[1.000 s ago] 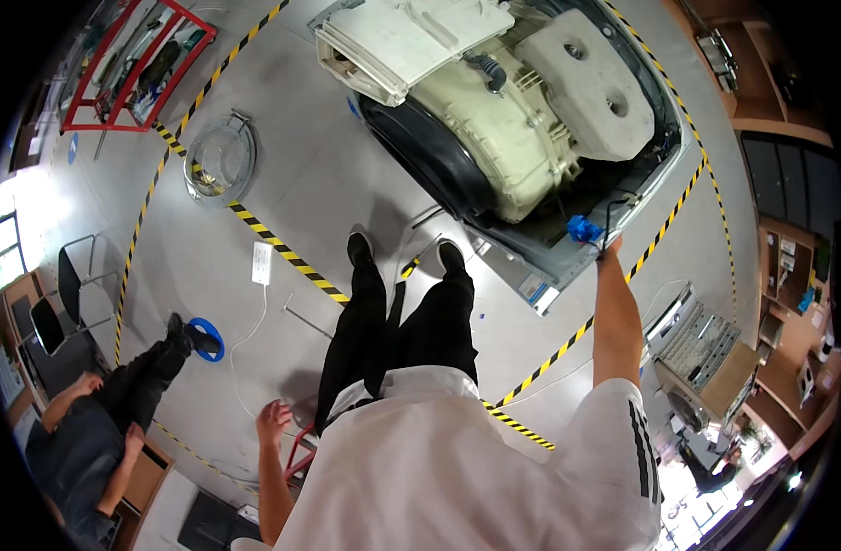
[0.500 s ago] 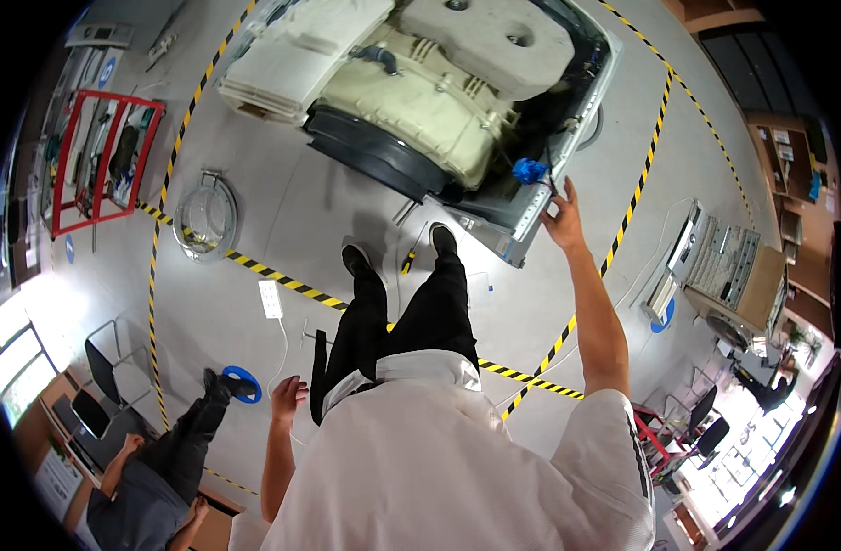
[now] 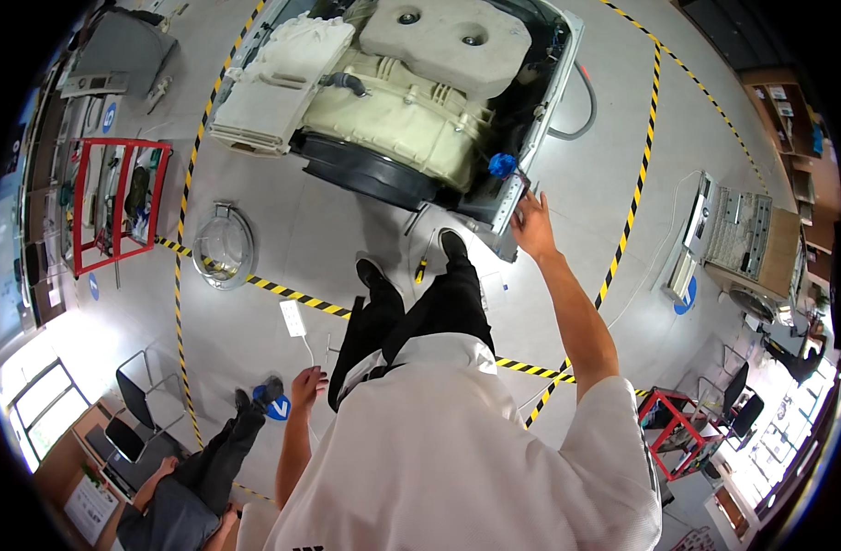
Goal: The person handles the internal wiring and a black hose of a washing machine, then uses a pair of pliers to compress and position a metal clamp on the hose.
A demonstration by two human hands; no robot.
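Observation:
A dismantled washing machine (image 3: 411, 101) lies on the floor ahead, its cream tub, grey concrete weights and black door seal exposed. A blue round part (image 3: 502, 165) sits at the near right corner of its metal frame (image 3: 510, 208). My right hand (image 3: 533, 226) reaches out to that corner just below the blue part, fingers spread against the frame edge and holding nothing. My left hand (image 3: 306, 387) hangs at my side with loose fingers, empty, above a white power strip (image 3: 293, 319). My black trousers and shoes stand right before the machine.
Yellow-black tape (image 3: 282, 292) marks off the floor. A round door glass (image 3: 222, 250) lies at left, beyond it a red rack (image 3: 117, 208). Another person (image 3: 195, 473) sits at lower left by chairs. An opened appliance (image 3: 740, 222) and a red cart (image 3: 677, 432) stand at right.
My right hand has slid from the blue part down to the frame edge just under it. My head has moved, shifting the machine in the view. The left hand stays at my side.

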